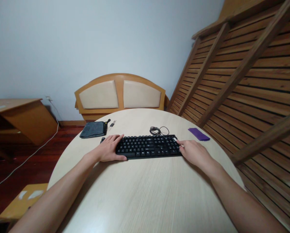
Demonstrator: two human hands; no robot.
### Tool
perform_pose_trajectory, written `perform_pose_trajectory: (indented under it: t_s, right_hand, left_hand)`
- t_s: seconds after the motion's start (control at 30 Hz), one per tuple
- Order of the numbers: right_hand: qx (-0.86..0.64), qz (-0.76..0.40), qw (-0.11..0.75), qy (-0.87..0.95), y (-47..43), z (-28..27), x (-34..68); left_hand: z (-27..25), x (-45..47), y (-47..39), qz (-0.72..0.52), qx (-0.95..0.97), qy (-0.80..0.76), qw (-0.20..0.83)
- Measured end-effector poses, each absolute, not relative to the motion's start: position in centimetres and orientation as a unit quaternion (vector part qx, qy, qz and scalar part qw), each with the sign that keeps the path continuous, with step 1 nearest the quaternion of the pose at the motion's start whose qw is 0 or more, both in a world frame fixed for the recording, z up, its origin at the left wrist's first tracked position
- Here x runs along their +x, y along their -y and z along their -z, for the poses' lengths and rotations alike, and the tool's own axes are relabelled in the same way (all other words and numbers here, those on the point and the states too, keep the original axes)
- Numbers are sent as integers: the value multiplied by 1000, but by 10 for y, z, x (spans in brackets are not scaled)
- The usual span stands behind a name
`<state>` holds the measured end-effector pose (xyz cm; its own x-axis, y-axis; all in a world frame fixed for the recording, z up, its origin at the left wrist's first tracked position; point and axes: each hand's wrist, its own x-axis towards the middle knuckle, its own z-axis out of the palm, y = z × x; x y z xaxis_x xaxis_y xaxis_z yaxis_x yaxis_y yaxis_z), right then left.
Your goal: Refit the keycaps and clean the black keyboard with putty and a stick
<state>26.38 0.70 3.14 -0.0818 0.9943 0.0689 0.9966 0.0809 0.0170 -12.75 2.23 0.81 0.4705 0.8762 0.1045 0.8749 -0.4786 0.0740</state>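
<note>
A black keyboard (147, 145) lies flat on the round pale wood table (145, 191). My left hand (109, 149) holds its left end, thumb along the near edge and fingers over the far side. At the right end, my right hand (193, 151) is closed with its fingertips over the number keys. A small white item (176, 139) shows at those fingertips; its kind cannot be made out. Behind the keyboard lies a coiled black cable (155, 130).
A dark grey zip pouch (93, 129) and a small dark object (112, 124) lie at the back left. Folded purple cloth (198, 134) sits at the right. Beyond stand a headboard (120, 94) and a leaning slatted wood frame (237, 77).
</note>
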Motion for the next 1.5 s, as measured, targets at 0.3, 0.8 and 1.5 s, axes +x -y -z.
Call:
perform_pose_trajectory:
  t_s: [0.3, 0.8, 1.5]
  right_hand:
    - [-651, -19, -6, 759, 6, -47, 270]
    - [-624, -82, 51, 775, 20, -54, 288]
    - [-617, -72, 86, 779, -15, -31, 267]
  left_hand:
    - [-4, -131, -25, -68, 864, -499, 4]
    - [0, -133, -29, -71, 865, -496, 8]
    - [1, -135, -29, -82, 870, -485, 11]
